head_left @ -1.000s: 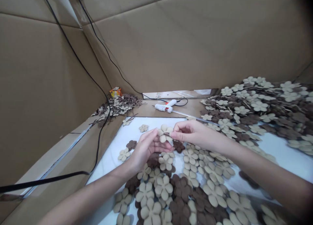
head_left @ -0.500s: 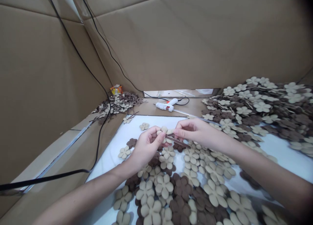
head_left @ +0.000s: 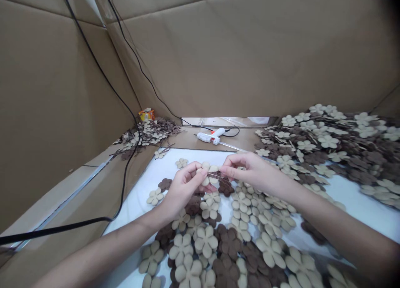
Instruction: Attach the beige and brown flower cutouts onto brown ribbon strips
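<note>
Between finger and thumb, my left hand point(head_left: 186, 187) grips a beige fabric flower point(head_left: 205, 181) above the white work surface. A narrow brown patterned ribbon point(head_left: 215, 176) lies across the flower's face. My right hand point(head_left: 239, 168) is closed in a pinch at the ribbon's right end, beside the flower. The ribbon's other tail hangs down to the right. Below both hands, beige flowers point(head_left: 206, 241) and dark brown flowers point(head_left: 230, 241) lie scattered and overlapping.
A white glue gun point(head_left: 211, 136) with a clear stick rests on cardboard behind my hands. A large flower pile point(head_left: 328, 142) stands at right. At back left are a heap of small ribboned flowers point(head_left: 153, 131) and an orange-yellow packet point(head_left: 146, 114). A black cable point(head_left: 125, 188) runs down the left.
The ribbon's right end has been drawn closer across the flower, between my hands. The view has shifted slightly; both hands keep their grips.
</note>
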`<action>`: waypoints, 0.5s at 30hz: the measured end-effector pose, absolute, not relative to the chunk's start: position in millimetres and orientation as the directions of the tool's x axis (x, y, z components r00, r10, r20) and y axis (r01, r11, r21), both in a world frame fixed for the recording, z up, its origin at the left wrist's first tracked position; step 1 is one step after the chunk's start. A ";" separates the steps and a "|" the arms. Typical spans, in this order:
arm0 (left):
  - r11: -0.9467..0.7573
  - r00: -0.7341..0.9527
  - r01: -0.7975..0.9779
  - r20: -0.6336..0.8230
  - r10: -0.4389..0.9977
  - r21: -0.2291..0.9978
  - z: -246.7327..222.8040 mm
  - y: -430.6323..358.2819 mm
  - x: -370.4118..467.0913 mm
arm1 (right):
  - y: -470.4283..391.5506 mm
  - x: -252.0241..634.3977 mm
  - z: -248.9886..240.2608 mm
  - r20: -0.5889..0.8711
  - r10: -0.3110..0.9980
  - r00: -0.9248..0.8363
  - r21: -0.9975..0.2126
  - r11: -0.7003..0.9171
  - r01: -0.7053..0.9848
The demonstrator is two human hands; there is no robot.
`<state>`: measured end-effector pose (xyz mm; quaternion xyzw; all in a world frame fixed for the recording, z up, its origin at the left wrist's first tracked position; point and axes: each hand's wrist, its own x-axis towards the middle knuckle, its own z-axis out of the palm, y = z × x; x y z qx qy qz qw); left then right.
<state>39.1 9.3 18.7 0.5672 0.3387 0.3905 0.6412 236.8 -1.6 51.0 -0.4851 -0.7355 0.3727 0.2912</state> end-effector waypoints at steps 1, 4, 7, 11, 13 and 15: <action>0.067 0.472 -0.125 0.000 0.881 0.990 19.1 9.8 38.9 | -1.7 237.1 51.5 0.073 0.928 -0.367 -0.829 0.260 0.495; 0.105 0.483 -0.141 -0.024 0.875 0.984 20.3 10.9 39.1 | -1.9 237.9 52.0 0.077 0.919 -0.386 -0.844 0.266 0.465; 0.109 0.502 -0.128 -0.031 0.864 0.986 20.8 11.5 39.3 | -2.4 238.1 52.1 0.052 0.916 -0.397 -0.870 0.236 0.432; 0.103 0.507 -0.103 -0.037 0.861 0.989 19.5 11.4 39.0 | -4.4 238.1 53.3 0.044 0.914 -0.404 -0.887 0.222 0.405; 0.091 0.510 -0.102 -0.027 0.860 0.991 18.8 10.9 39.1 | -5.3 238.2 53.7 0.051 0.913 -0.405 -0.889 0.226 0.398; 0.082 0.522 -0.096 -0.020 0.853 0.992 18.5 10.4 39.4 | -5.8 238.2 53.6 0.049 0.911 -0.410 -0.896 0.221 0.384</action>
